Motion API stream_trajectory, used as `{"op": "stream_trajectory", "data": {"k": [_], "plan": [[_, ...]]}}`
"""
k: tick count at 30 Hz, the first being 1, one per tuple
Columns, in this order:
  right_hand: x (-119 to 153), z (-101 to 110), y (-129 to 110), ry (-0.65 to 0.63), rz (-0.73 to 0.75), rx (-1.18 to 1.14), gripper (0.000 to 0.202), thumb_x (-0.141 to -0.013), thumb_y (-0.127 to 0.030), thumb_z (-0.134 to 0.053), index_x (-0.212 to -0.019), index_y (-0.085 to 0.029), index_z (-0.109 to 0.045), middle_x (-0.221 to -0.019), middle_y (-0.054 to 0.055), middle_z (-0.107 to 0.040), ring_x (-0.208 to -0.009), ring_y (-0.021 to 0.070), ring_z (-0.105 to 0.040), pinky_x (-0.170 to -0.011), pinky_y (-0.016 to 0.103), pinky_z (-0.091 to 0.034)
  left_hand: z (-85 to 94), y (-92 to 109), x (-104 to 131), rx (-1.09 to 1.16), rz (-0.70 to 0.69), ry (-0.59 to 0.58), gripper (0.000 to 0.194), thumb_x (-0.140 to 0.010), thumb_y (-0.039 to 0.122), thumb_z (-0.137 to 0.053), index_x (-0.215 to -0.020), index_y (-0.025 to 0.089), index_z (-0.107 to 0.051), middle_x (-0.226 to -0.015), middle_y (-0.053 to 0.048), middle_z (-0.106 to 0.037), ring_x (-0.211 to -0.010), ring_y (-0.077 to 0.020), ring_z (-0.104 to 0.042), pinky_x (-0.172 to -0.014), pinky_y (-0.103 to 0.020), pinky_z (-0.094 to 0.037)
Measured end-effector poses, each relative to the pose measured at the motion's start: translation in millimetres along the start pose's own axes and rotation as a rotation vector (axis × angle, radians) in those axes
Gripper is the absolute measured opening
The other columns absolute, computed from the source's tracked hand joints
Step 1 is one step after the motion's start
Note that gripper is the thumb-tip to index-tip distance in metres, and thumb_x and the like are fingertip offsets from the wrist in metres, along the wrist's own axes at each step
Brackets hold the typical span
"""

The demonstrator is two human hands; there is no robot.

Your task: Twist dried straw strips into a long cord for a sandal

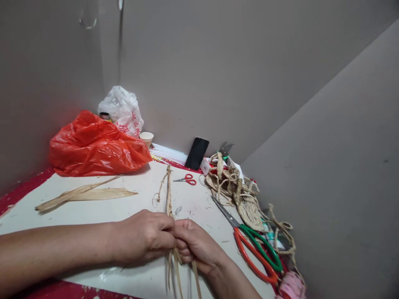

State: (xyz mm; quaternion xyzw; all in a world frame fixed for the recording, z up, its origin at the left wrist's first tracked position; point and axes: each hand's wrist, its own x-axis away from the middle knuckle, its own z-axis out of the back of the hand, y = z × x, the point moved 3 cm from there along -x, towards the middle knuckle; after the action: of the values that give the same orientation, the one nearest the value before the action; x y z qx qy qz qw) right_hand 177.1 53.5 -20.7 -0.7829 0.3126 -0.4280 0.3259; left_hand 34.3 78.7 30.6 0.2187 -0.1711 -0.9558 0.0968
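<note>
My left hand (149,234) and my right hand (196,243) meet over the white board, thumbs and fingers pinched together. Between them they grip a braid of dried plant strips (169,191). Its narrow finished length lies away from me on the board, with a thin twisted tail curling off to the left. Loose flat strip ends (177,276) hang toward me below my hands. The exact spot where the fingers pinch the strips is hidden. Two wide dried leaves (99,194) lie crossed to the left. Small red-handled scissors (188,179) rest just beyond my right hand.
Large scissors with green and orange handles (255,249) lie at the right. Behind them is a heap of braided cord (249,207). A red plastic bag (99,145), a white bag (123,108), a paper cup (146,138) and a phone (197,153) stand along the back near grey walls.
</note>
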Motion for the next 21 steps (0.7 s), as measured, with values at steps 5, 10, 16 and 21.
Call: {"op": "stream_trajectory", "data": {"k": [5,10,16,21], "plan": [[1,5,-2,-0.076,0.036,-0.048,0.034,-0.076,-0.039,-0.067,-0.061,-0.014,-0.051,-0.039,-0.013,-0.029,-0.032,-0.0003,-0.012,-0.033,0.017,-0.006,22.0,-1,-5,0.459,0.238,0.148,0.016,-0.087,0.023,-0.045,-0.087,0.018,-0.060,-0.088,-0.007,-0.063,-0.083,-0.0158,-0.056,-0.078,-0.028,-0.042],[1,5,-1,-0.105,0.041,-0.026,0.030,-0.082,-0.036,-0.062,-0.080,-0.006,-0.066,-0.039,-0.013,-0.025,-0.033,0.0002,-0.009,-0.034,0.017,-0.006,27.5,-11,2,0.822,0.671,0.209,0.022,-0.089,0.037,-0.044,-0.085,0.017,-0.053,-0.064,0.004,-0.052,-0.056,-0.0080,-0.044,-0.058,-0.020,-0.038],[0,5,0,-0.088,0.030,-0.025,0.031,-0.080,-0.038,-0.064,-0.079,-0.007,-0.067,-0.039,-0.013,-0.028,-0.033,0.0000,-0.010,-0.034,0.017,-0.007,7.1,-22,13,0.742,0.784,0.197,0.038,-0.091,0.043,-0.036,-0.081,0.015,-0.059,-0.076,0.000,-0.056,-0.073,-0.0125,-0.049,-0.070,-0.023,-0.039],[0,4,0,-0.086,0.025,-0.051,0.030,-0.080,-0.038,-0.064,-0.077,-0.008,-0.066,-0.040,-0.012,-0.028,-0.033,0.0001,-0.011,-0.034,0.017,-0.007,0.4,-15,14,0.776,0.685,0.152,0.040,-0.092,0.043,-0.035,-0.079,0.014,-0.059,-0.073,0.001,-0.054,-0.069,-0.0114,-0.046,-0.069,-0.022,-0.037]]}}
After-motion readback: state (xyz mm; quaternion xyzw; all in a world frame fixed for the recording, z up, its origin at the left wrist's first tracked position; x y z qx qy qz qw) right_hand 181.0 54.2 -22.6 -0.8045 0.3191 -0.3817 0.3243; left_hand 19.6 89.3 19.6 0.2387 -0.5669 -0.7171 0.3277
